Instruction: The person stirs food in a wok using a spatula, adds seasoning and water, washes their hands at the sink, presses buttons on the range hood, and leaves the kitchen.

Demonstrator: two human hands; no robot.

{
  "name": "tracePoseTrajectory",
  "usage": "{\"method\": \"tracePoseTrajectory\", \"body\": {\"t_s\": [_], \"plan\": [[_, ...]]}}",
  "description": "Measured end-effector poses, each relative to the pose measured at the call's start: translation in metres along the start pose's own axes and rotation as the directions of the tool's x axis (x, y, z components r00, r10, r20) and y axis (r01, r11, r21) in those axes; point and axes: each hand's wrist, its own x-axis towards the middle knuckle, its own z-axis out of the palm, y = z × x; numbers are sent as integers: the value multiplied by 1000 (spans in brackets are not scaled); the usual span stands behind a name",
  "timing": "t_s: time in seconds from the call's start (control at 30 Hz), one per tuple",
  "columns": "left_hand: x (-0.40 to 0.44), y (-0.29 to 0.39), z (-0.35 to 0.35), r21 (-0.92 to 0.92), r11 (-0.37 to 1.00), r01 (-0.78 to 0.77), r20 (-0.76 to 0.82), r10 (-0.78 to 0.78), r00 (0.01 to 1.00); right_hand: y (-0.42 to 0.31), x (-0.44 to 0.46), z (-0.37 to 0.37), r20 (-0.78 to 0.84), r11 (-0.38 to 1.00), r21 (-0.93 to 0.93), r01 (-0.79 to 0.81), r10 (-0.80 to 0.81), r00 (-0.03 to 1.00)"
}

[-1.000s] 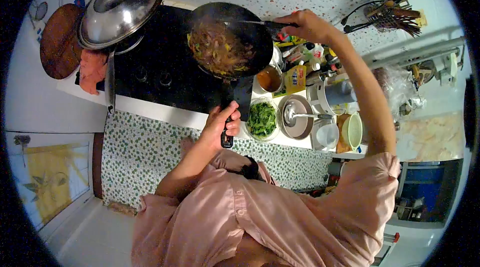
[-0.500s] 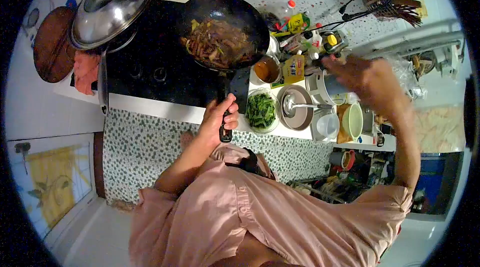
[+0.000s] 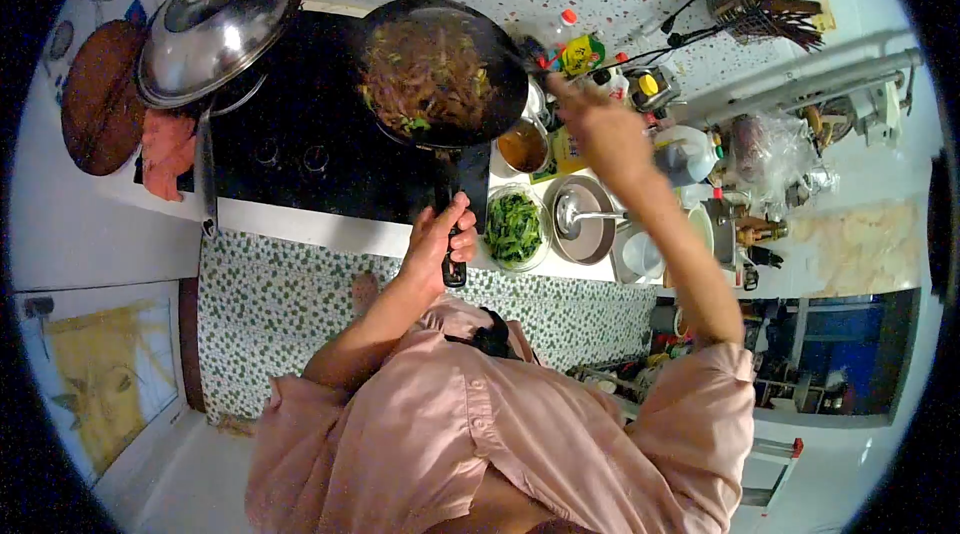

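Observation:
A dark wok (image 3: pixel 490 114) stands over the black cooktop, and strips of brown, stir-fried food (image 3: pixel 425 74) with green bits look blurred inside it. My left hand (image 3: pixel 442 242) is closed around the wok's black handle (image 3: pixel 447 174), thumb on top. To the right of the wok, my right hand (image 3: pixel 612 144) is smeared by motion above the seasoning bottles and a yellow packet (image 3: pixel 562 156). Its fingers point toward the wok's rim; whether they hold anything I cannot make out. Below the packet, a bowl of chopped greens (image 3: pixel 515 227) sits beside a pan (image 3: pixel 587 244) with a ladle (image 3: pixel 570 214).
A lidded pan with a shiny domed lid (image 3: pixel 225 29) stands on the cooktop's left (image 3: pixel 290 104). A pot of orange-brown sauce (image 3: pixel 522 147) is close to the wok's right side. A pink cloth (image 3: pixel 167 149) hangs at the left counter edge.
My right hand has swung left from the far bottles toward the wok. The food has shifted up in the wok and blurred. My left hand keeps its hold on the handle.

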Motion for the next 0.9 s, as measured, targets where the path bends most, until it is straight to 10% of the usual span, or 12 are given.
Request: {"method": "tracePoseTrajectory", "body": {"t_s": [0.5, 0.73, 0.9], "plan": [[-7, 19, 6, 199, 979, 35, -78, -19, 997, -34, -107, 0, 334, 981, 173, -91, 28, 942], [12, 26, -21, 10, 982, 186, 210, -184, 960, -75, -102, 20, 65, 755, 589, -290, 313, 947], [-10, 25, -12, 91, 988, 127, 182, -142, 973, -98, -118, 47, -108, 530, 844, -79, 312, 944]]}}
